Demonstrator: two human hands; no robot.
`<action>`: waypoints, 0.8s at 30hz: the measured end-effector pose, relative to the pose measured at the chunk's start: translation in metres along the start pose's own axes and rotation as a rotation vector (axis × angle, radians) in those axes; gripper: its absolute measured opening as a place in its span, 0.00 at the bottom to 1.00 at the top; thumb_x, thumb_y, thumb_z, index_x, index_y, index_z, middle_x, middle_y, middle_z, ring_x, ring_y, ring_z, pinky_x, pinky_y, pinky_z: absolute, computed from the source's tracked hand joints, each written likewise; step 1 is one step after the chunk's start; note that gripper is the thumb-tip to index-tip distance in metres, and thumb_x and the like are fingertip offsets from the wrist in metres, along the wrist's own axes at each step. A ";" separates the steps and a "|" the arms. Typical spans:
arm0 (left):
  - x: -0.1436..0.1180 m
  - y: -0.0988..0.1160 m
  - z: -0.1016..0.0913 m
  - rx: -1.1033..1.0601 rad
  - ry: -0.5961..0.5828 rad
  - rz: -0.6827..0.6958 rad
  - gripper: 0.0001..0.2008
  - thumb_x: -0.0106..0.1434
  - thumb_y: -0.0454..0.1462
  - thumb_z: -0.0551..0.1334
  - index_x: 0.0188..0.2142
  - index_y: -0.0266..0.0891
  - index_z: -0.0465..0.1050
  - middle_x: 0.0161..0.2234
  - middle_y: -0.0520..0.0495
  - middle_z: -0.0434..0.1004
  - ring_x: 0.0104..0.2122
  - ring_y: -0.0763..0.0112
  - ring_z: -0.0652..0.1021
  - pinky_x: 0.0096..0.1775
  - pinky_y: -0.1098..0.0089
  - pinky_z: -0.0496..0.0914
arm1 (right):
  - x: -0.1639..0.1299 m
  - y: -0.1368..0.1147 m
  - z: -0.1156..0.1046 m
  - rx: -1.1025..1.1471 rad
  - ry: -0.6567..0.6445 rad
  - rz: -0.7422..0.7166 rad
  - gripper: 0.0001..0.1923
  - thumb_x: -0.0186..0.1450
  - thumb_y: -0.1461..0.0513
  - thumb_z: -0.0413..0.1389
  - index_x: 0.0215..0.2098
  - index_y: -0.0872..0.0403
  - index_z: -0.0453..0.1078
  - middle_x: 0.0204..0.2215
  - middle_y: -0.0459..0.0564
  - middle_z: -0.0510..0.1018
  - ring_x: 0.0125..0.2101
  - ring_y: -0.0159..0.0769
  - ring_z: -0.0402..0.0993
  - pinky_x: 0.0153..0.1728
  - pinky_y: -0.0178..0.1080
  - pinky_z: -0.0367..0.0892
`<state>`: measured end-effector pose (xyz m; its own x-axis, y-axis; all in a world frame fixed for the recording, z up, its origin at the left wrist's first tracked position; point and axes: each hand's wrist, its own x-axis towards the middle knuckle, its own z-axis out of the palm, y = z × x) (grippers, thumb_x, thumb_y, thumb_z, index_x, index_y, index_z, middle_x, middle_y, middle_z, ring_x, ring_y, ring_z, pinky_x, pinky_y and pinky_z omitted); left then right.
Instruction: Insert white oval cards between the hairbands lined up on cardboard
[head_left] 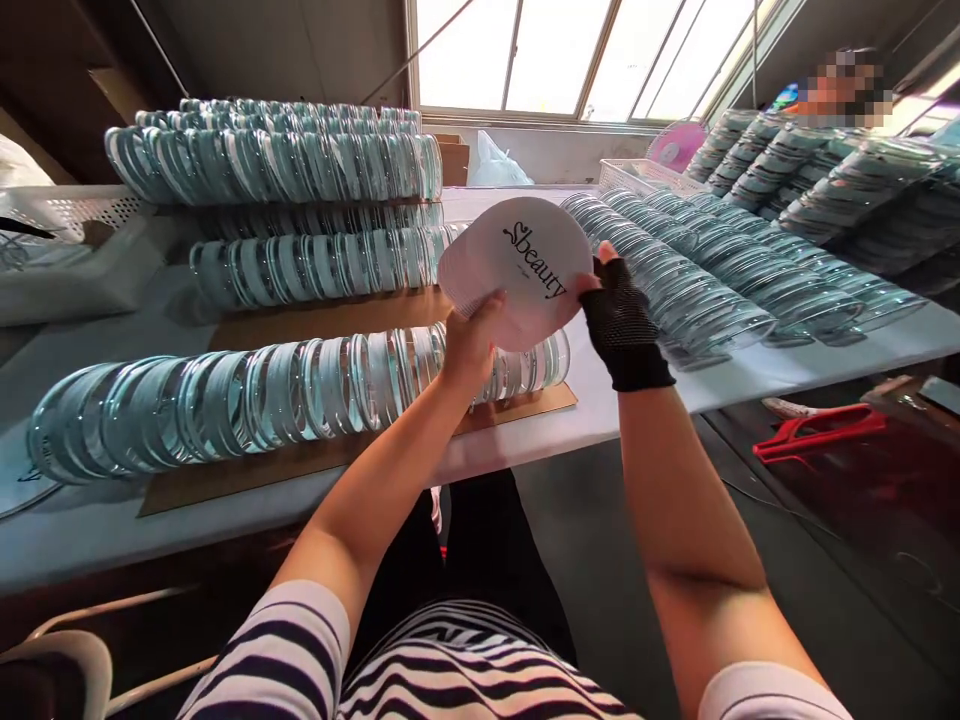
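A fanned stack of round white cards (487,250) is held up above the table, and the front one bears the black print "Sbeauty". My bare left hand (474,338) grips the stack from its lower left, thumb on the front face. My right hand (619,315), in a black fingerless mesh glove, pinches the right edge of the cards. Behind and below my left hand lies a long row of clear, round, rimmed pieces (247,400), nested on their sides on a cardboard sheet (517,408).
More rows of the clear pieces (277,165) are piled at the back left, others (712,260) on the right. A white basket (637,175) and pink fan (677,145) stand behind. Another person (844,90) is at the far right. A red frame (821,430) sits below the table (540,455).
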<state>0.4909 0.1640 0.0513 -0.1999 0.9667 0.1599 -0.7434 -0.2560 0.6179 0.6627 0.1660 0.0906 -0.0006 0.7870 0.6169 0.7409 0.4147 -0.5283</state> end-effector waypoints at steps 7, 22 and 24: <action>-0.022 0.011 -0.033 0.131 0.104 0.043 0.15 0.46 0.40 0.76 0.34 0.39 0.80 0.34 0.47 0.83 0.42 0.58 0.82 0.48 0.60 0.75 | -0.055 -0.059 0.034 -0.298 0.047 -0.231 0.30 0.68 0.50 0.45 0.64 0.56 0.63 0.60 0.62 0.69 0.63 0.51 0.63 0.59 0.55 0.65; 0.050 0.039 -0.026 -0.296 0.258 -0.294 0.21 0.68 0.32 0.60 0.60 0.42 0.69 0.58 0.43 0.75 0.60 0.62 0.73 0.61 0.55 0.68 | -0.127 -0.069 -0.021 -0.526 -0.275 0.100 0.16 0.67 0.56 0.46 0.42 0.55 0.73 0.27 0.54 0.78 0.24 0.41 0.71 0.24 0.37 0.56; 0.048 0.035 -0.028 -0.319 0.277 -0.291 0.22 0.69 0.31 0.59 0.62 0.41 0.68 0.60 0.42 0.74 0.61 0.63 0.73 0.61 0.58 0.68 | -0.119 -0.075 -0.001 -0.532 -0.355 0.137 0.16 0.67 0.59 0.47 0.45 0.56 0.73 0.32 0.56 0.80 0.28 0.41 0.74 0.26 0.36 0.58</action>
<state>0.4377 0.2013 0.0587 -0.0855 0.9718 -0.2199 -0.9425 -0.0073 0.3340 0.6076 0.0406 0.0569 -0.0366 0.9576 0.2857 0.9812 0.0886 -0.1713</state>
